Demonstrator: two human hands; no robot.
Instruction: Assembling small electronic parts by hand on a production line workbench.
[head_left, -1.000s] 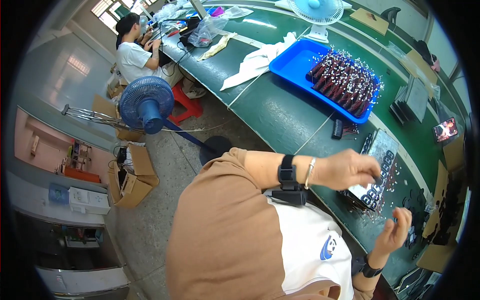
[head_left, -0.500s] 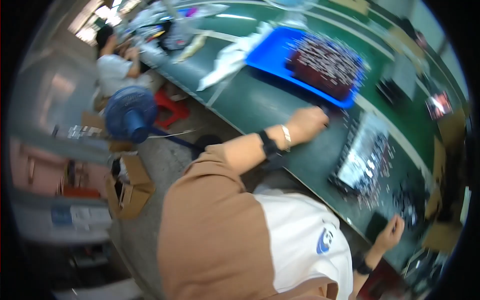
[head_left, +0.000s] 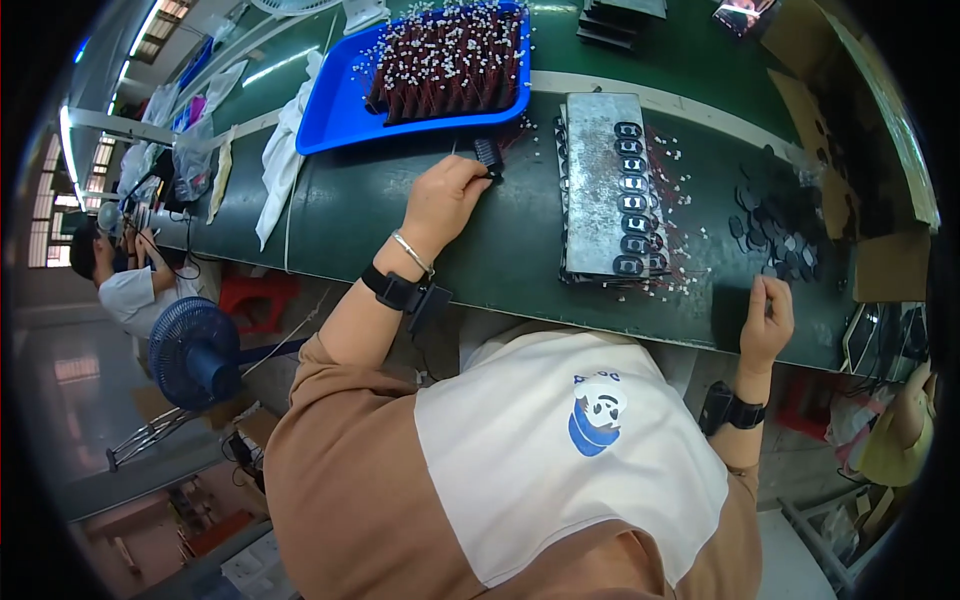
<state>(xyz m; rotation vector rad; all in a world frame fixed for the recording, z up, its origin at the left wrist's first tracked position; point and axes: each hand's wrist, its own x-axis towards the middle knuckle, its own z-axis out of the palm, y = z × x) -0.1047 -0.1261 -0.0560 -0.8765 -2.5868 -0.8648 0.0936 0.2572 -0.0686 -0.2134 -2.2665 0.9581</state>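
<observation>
My left hand (head_left: 445, 205) is closed in a pinch on one end of a small black oblong part (head_left: 488, 154), just in front of the blue tray (head_left: 340, 146). Thin dark-red wires with white tips lie beside that part. My right hand (head_left: 768, 318) is held over the table's near edge, thumb and fingers pressed together; whatever is in them, if anything, is hidden. Beyond it lies a loose heap of flat black oval pieces (head_left: 785, 245). Between my hands a grey metal plate (head_left: 592, 190) carries a row of black oval parts (head_left: 632, 203), their wires trailing off its right side.
Packed rows of dark-red wires with white connectors (head_left: 450, 65) fill the tray. A white cloth (head_left: 285, 165) hangs toward the table's front edge. Cardboard boxes (head_left: 890, 265) border the right end. A blue fan (head_left: 200, 350) and another person (head_left: 140, 285) are at the left.
The view has swung and grown sharper. My left hand stays near the tray, now plainly pinching the black part. My right hand stays pinched near the black oval pieces.
</observation>
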